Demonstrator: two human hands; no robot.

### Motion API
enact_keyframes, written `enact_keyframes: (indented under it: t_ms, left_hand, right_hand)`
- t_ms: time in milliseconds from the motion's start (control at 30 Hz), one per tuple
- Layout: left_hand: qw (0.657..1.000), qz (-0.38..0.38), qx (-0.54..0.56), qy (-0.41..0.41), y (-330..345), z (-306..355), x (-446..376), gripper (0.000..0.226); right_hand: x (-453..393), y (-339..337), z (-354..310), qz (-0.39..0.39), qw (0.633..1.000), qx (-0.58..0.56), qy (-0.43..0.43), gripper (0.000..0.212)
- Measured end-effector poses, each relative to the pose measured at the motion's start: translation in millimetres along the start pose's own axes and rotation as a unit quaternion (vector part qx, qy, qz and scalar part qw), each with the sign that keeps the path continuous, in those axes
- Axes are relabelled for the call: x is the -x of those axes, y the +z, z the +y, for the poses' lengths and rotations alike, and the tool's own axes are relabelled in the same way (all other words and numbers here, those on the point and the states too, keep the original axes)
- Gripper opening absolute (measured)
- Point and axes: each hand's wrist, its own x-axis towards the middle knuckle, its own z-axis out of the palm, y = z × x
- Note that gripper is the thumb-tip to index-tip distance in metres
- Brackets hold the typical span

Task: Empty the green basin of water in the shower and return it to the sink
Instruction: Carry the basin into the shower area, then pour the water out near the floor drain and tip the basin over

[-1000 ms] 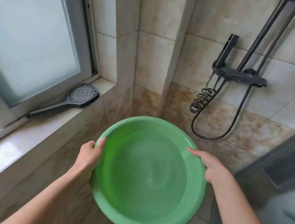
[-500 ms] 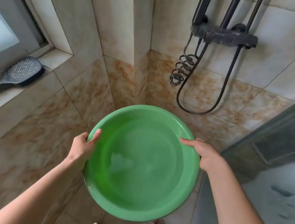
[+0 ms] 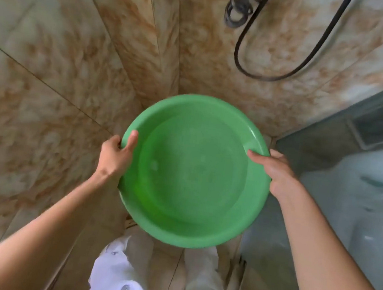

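A round green basin (image 3: pixel 194 169) hangs level in front of me above the shower floor, with clear water in its bottom. My left hand (image 3: pixel 114 157) grips its left rim, thumb hooked inside. On the opposite rim sits my right hand (image 3: pixel 276 172), thumb over the edge. Both arms reach forward from the bottom corners.
Brown-marbled tiled walls meet in a corner behind the basin. A black shower hose (image 3: pixel 243 52) loops down the wall at upper right, with a coiled hose (image 3: pixel 238 8) beside it. A glass shower panel (image 3: pixel 354 145) stands to the right. My legs in white trousers (image 3: pixel 118 278) are below.
The view has tilted downward; window ledge and shower fitting have left the frame. The basin has come lower and closer to my body, still held at both rims.
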Motion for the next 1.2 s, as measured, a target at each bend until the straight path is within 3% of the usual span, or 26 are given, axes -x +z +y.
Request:
enact_keyframes:
  t_ms: [200, 500, 600, 867, 1033, 1200]
  left_hand:
    - [0.998, -0.028, -0.058, 0.005, 22.1, -53.4, -56.4, 0.049]
    - [0.993, -0.079, -0.075, -0.037, 67.3, -145.5, -98.0, 0.041]
    - [0.992, -0.087, -0.079, -0.056, 86.1, -175.2, -101.7, 0.051]
    - [0.985, -0.106, -0.111, -0.076, 138.7, -246.1, -116.7, 0.062]
    - [0.984, -0.101, -0.127, -0.076, 175.9, -280.2, -121.4, 0.047]
    - [0.982, -0.121, -0.113, -0.086, 208.9, -303.1, -138.6, 0.047]
  right_hand:
    - [-51.3, 36.3, 70.6, 0.041, 0.999, 0.004, 0.018, 0.015]
    - [-125.3, 63.5, 172.1, 0.039, 0.996, 0.066, 0.048, 0.013]
    - [-145.8, 65.1, 206.1, 0.034, 0.993, 0.092, 0.064, 0.012]
    - [-182.1, 57.2, 271.2, 0.034, 0.986, 0.113, 0.115, 0.012]
    - [-205.1, 46.2, 299.9, 0.03, 0.982, 0.126, 0.137, 0.014]
    - [-232.1, 43.1, 312.5, 0.032, 0.983, 0.114, 0.138, 0.019]
